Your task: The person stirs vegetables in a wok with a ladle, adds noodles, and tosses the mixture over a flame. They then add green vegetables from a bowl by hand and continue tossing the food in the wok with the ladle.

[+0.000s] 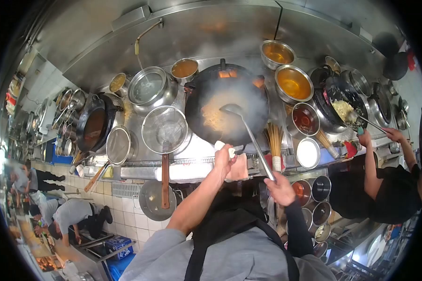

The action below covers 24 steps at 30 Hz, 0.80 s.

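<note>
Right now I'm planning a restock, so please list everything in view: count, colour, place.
Wok: one, black, centre.
Noodles: one heap, tan, in wok.
Ladle: one, silver, over wok.
Strainers: two, silver, left of wok.
Brushes: two, tan, right of wok.
Red sauce: one bowl, dark red, right.
Side woks: two, dark, either side.
Other pots, bowls: many, mostly silver, around.
Co-workers: several, grey or black clothes, both sides.
Left hand: one, bare, holding white cloth.
Right hand: one, bare, on ladle.
</note>
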Tool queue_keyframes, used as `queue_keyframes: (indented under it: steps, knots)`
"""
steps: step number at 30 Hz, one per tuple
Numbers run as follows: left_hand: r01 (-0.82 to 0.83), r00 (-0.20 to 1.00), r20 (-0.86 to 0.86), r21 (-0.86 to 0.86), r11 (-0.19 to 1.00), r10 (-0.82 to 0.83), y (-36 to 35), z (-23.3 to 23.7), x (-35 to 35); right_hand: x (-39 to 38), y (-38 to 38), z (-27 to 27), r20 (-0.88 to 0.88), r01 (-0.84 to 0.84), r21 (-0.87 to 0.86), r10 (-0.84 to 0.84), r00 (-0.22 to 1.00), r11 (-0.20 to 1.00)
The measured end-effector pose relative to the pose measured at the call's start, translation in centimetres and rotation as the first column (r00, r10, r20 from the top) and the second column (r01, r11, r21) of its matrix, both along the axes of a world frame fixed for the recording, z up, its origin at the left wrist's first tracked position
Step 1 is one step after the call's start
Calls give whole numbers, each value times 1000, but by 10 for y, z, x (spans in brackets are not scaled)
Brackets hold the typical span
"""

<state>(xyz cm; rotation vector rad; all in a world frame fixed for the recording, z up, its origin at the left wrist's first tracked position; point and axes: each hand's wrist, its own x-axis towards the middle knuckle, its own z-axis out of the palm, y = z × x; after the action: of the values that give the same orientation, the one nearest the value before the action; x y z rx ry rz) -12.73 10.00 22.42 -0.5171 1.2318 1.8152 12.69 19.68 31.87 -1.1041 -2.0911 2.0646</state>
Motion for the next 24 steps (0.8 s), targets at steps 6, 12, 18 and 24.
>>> queue_keyframes:
  steps: [6,12,18,24]
  knots:
    - [-28,998,54,45,999,26,-9,35,-6,-16,30,74,217,-233,30,222,951,972]
    - [129,989,-69,12,992,-128,-62,-55,48,-47,24,11,71,-150,621,135,988,769]
    - [107,994,7,21,994,-107,-69,13,57,-29,10,54,62,-179,523,172,983,833]
    - [-37,996,85,118,992,27,-26,51,1,-8,36,60,90,-344,426,339,936,837]
